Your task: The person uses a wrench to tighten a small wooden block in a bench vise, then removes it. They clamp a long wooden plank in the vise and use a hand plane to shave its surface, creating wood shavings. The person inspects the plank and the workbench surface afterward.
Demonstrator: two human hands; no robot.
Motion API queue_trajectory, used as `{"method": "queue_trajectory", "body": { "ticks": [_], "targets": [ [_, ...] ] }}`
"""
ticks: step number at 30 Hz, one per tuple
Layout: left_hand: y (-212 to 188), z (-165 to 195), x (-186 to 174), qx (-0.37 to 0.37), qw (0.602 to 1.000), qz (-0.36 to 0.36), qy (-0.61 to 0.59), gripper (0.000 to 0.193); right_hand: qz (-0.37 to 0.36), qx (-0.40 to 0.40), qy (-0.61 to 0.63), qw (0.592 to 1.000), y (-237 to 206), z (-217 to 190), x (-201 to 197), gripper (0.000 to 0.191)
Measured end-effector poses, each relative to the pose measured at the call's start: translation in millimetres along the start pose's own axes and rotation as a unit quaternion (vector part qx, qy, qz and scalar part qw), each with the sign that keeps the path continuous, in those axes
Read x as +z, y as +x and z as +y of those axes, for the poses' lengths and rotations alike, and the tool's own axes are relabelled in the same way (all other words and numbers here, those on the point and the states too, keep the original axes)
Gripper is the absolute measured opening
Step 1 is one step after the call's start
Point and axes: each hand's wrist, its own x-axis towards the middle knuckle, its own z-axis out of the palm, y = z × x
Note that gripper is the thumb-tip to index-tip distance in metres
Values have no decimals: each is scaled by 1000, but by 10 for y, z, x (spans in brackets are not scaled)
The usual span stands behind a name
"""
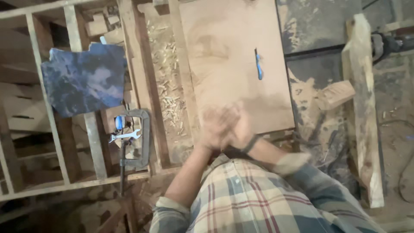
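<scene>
My left hand and my right hand are pressed together, palm to palm, just in front of my chest; both are blurred by motion and I see nothing held between them. They hover over the near edge of a flat brown wooden board. A blue pen lies on that board, well beyond my hands. A dark band circles my right wrist. My plaid shirt fills the bottom of the view.
A metal clamp with a spanner across it sits left of my hands on a wooden frame. A dark blue sheet lies on the frame. Wood chips litter a gap. A rough timber plank stands right.
</scene>
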Motion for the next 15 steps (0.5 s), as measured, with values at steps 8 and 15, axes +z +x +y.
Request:
{"method": "queue_trajectory", "body": {
  "ticks": [8, 15],
  "targets": [
    [-694, -486, 63, -180, 976, -39, 115, 61, 194, -158, -466, 849, -584, 318, -596, 72],
    [-919, -356, 171, -119, 966, -172, 151, 74, 266, 34, -726, 633, 187, 828, -462, 95]
  ]
}}
